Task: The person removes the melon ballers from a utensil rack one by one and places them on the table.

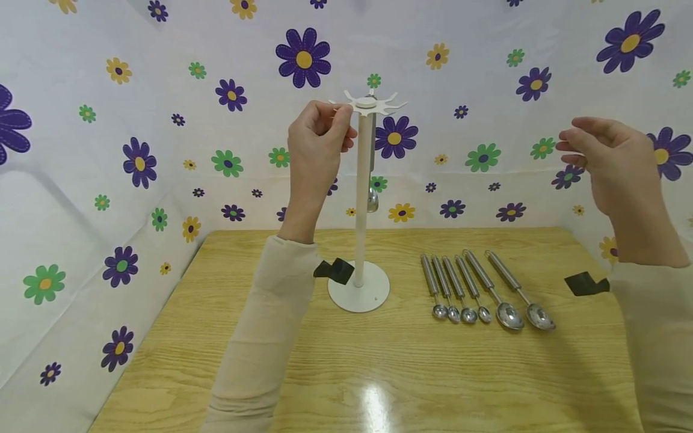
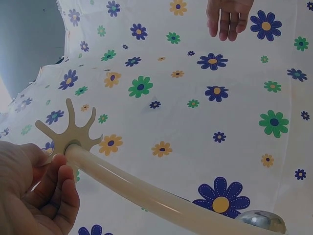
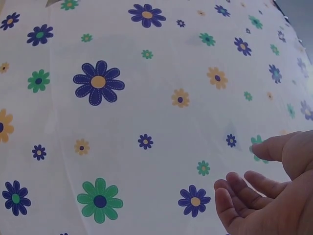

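Observation:
A white utensil stand has a round base and a ring of hooks at its top. My left hand pinches one hook at the left of that ring, seen also in the left wrist view, where the hooked top shows from below. Behind the pole hangs a metal spoon, its handle partly hidden. My right hand is raised in the air at the right, away from the stand. Its fingers are loosely bent with nothing between them and the thumb.
Several metal measuring spoons lie in a row on the wooden table, right of the stand; a large-bowled spoon is among them. A flower-patterned cloth hangs behind and at the sides. Black straps hang at both wrists.

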A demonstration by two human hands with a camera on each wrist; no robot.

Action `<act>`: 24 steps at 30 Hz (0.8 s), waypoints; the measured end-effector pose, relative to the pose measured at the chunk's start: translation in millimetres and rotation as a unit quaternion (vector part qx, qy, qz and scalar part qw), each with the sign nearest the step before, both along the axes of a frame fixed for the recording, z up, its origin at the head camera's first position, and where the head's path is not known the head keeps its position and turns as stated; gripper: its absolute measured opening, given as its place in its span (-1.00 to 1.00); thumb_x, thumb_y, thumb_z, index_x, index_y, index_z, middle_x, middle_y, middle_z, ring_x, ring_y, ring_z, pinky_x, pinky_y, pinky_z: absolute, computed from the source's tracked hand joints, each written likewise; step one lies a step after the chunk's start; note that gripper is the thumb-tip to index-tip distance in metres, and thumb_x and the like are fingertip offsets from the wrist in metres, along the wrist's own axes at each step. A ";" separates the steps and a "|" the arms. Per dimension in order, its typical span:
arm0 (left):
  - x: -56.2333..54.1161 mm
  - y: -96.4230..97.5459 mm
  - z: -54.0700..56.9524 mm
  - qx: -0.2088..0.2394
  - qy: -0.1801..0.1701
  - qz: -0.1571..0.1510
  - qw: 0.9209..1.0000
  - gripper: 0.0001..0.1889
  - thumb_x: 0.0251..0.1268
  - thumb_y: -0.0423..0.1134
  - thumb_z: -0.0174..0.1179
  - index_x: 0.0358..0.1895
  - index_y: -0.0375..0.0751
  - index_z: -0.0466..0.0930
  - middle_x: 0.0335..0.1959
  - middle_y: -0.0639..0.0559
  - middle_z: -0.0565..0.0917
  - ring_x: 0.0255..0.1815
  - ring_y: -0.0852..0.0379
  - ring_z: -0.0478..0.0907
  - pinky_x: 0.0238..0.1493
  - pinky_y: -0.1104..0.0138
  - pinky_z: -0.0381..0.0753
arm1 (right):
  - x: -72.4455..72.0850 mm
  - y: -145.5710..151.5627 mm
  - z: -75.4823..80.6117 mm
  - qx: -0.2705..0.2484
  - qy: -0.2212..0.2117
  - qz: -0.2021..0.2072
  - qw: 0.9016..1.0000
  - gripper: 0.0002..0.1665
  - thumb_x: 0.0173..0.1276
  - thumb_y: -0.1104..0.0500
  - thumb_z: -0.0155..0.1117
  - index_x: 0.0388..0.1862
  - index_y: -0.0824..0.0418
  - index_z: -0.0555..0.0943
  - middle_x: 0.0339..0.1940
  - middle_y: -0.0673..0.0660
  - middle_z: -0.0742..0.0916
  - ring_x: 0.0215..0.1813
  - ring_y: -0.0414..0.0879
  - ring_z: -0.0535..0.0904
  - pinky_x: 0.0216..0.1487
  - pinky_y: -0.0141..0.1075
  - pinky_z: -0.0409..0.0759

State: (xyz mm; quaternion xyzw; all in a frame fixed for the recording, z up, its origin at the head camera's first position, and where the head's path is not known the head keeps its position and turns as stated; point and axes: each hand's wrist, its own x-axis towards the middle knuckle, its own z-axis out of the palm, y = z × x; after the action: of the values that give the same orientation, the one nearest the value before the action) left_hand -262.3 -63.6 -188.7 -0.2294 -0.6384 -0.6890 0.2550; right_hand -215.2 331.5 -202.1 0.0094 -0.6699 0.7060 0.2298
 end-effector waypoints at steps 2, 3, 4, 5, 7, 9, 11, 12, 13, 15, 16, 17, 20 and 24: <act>-0.3 0.1 -0.4 -0.002 0.001 0.000 1.000 -0.84 0.55 -0.30 0.20 -0.07 -0.38 0.60 -0.42 -0.07 0.66 -0.43 0.10 0.59 -0.22 0.37 0.71 | -0.4 -0.9 -0.2 0.003 0.000 -0.003 1.000 -0.48 0.35 0.07 0.48 0.24 0.16 0.60 -0.04 -0.01 0.70 -0.08 -0.23 0.67 -0.06 -0.63 0.58; -0.2 0.1 -0.5 -0.003 0.001 0.001 1.000 -0.84 0.55 -0.30 0.20 -0.07 -0.38 0.60 -0.42 -0.07 0.66 -0.43 0.10 0.59 -0.22 0.37 0.71 | -0.7 -1.5 -0.3 0.005 -0.002 -0.005 1.000 -0.48 0.34 0.06 0.48 0.23 0.15 0.60 -0.04 -0.01 0.70 -0.08 -0.23 0.67 -0.07 -0.64 0.58; -0.2 0.0 -0.5 -0.002 0.000 0.001 1.000 -0.85 0.55 -0.30 0.20 -0.08 -0.37 0.60 -0.42 -0.07 0.66 -0.43 0.10 0.59 -0.22 0.38 0.71 | -1.0 -2.0 -0.3 0.009 -0.006 -0.009 1.000 -0.49 0.34 0.05 0.48 0.23 0.13 0.60 -0.05 -0.02 0.70 -0.08 -0.24 0.67 -0.07 -0.65 0.58; -0.2 0.0 -0.6 -0.004 0.003 0.002 1.000 -0.84 0.55 -0.30 0.19 -0.07 -0.38 0.60 -0.42 -0.07 0.66 -0.44 0.10 0.59 -0.22 0.37 0.71 | -1.3 -2.8 -0.6 0.012 -0.010 -0.011 1.000 -0.49 0.34 0.04 0.48 0.22 0.12 0.60 -0.05 -0.03 0.70 -0.09 -0.24 0.67 -0.08 -0.65 0.58; -0.4 -0.1 -0.6 -0.004 0.003 0.003 1.000 -0.85 0.55 -0.31 0.19 -0.08 -0.38 0.60 -0.42 -0.06 0.66 -0.44 0.11 0.59 -0.22 0.38 0.71 | -2.0 -4.7 -1.5 0.007 -0.012 -0.011 1.000 -0.49 0.34 0.05 0.49 0.22 0.14 0.60 -0.06 -0.02 0.71 -0.10 -0.23 0.67 -0.08 -0.63 0.59; -0.5 -0.2 -0.5 -0.004 0.004 0.003 1.000 -0.85 0.55 -0.31 0.19 -0.08 -0.38 0.60 -0.43 -0.06 0.66 -0.44 0.11 0.58 -0.22 0.39 0.70 | -2.2 -6.8 -1.7 0.003 -0.019 -0.012 1.000 -0.47 0.33 0.04 0.49 0.23 0.13 0.59 -0.07 -0.02 0.72 -0.12 -0.23 0.68 -0.08 -0.63 0.59; -0.7 -0.5 -0.6 -0.003 0.005 0.003 1.000 -0.85 0.55 -0.31 0.19 -0.07 -0.39 0.60 -0.43 -0.06 0.66 -0.44 0.11 0.58 -0.22 0.39 0.70 | -2.1 -9.7 -1.8 -0.001 -0.023 -0.010 1.000 -0.45 0.34 0.04 0.49 0.25 0.14 0.58 -0.07 -0.02 0.72 -0.12 -0.22 0.69 -0.08 -0.62 0.60; -0.6 -0.6 -0.5 -0.002 0.002 0.002 1.000 -0.85 0.55 -0.31 0.19 -0.08 -0.38 0.60 -0.43 -0.06 0.66 -0.44 0.11 0.58 -0.22 0.39 0.70 | -2.3 -11.4 -1.9 -0.005 -0.023 -0.008 1.000 -0.44 0.33 0.04 0.49 0.26 0.15 0.58 -0.07 -0.02 0.73 -0.12 -0.22 0.70 -0.08 -0.61 0.60; -0.4 -0.5 -0.4 -0.002 0.003 0.002 1.000 -0.85 0.55 -0.31 0.19 -0.08 -0.38 0.60 -0.43 -0.06 0.66 -0.44 0.11 0.58 -0.22 0.39 0.70 | -2.3 -13.2 -1.8 -0.005 -0.024 -0.008 1.000 -0.43 0.32 0.04 0.50 0.27 0.14 0.58 -0.08 -0.02 0.73 -0.12 -0.22 0.70 -0.08 -0.61 0.61; -0.4 -0.3 -0.2 -0.001 0.002 0.001 1.000 -0.85 0.55 -0.31 0.20 -0.08 -0.38 0.60 -0.43 -0.06 0.66 -0.44 0.11 0.58 -0.22 0.39 0.70 | -3.2 -17.6 -2.0 -0.012 -0.022 -0.002 1.000 -0.41 0.32 0.05 0.51 0.27 0.16 0.58 -0.08 0.00 0.74 -0.13 -0.22 0.72 -0.07 -0.60 0.61; -0.4 -0.2 -0.2 -0.001 0.002 0.001 1.000 -0.85 0.55 -0.31 0.20 -0.08 -0.38 0.60 -0.43 -0.05 0.66 -0.44 0.11 0.58 -0.22 0.39 0.70 | -3.9 -20.1 -2.3 -0.013 -0.020 0.001 1.000 -0.41 0.31 0.05 0.52 0.27 0.17 0.58 -0.08 0.00 0.74 -0.12 -0.21 0.72 -0.06 -0.59 0.61; -0.3 -0.1 -0.2 0.000 0.001 0.001 1.000 -0.85 0.55 -0.31 0.20 -0.08 -0.38 0.60 -0.43 -0.05 0.66 -0.44 0.11 0.58 -0.22 0.39 0.70 | -5.0 -23.1 -2.8 -0.016 -0.017 0.004 1.000 -0.40 0.30 0.06 0.53 0.27 0.18 0.58 -0.09 0.01 0.74 -0.12 -0.20 0.72 -0.06 -0.58 0.62; 0.0 0.1 -0.1 0.000 0.001 0.000 1.000 -0.85 0.55 -0.31 0.20 -0.07 -0.38 0.60 -0.43 -0.04 0.66 -0.44 0.11 0.59 -0.22 0.38 0.71 | -8.0 -31.9 -4.5 -0.024 -0.010 0.020 0.999 -0.43 0.33 0.09 0.51 0.26 0.21 0.57 -0.07 0.04 0.74 -0.08 -0.18 0.71 -0.04 -0.57 0.62; 0.0 0.3 -0.3 0.002 0.002 -0.001 1.000 -0.84 0.55 -0.31 0.20 -0.08 -0.39 0.61 -0.44 -0.04 0.66 -0.45 0.11 0.59 -0.24 0.38 0.71 | -12.3 -44.3 -7.3 -0.016 0.003 0.041 0.999 -0.48 0.37 0.12 0.47 0.25 0.23 0.56 -0.05 0.06 0.73 -0.05 -0.15 0.70 -0.03 -0.56 0.63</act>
State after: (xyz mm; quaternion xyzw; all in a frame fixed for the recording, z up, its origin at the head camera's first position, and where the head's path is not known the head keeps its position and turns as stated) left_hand -262.3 -63.4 -189.0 -0.2311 -0.6360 -0.6904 0.2560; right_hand -227.5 287.2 -209.3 0.0351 -0.6568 0.7255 0.2026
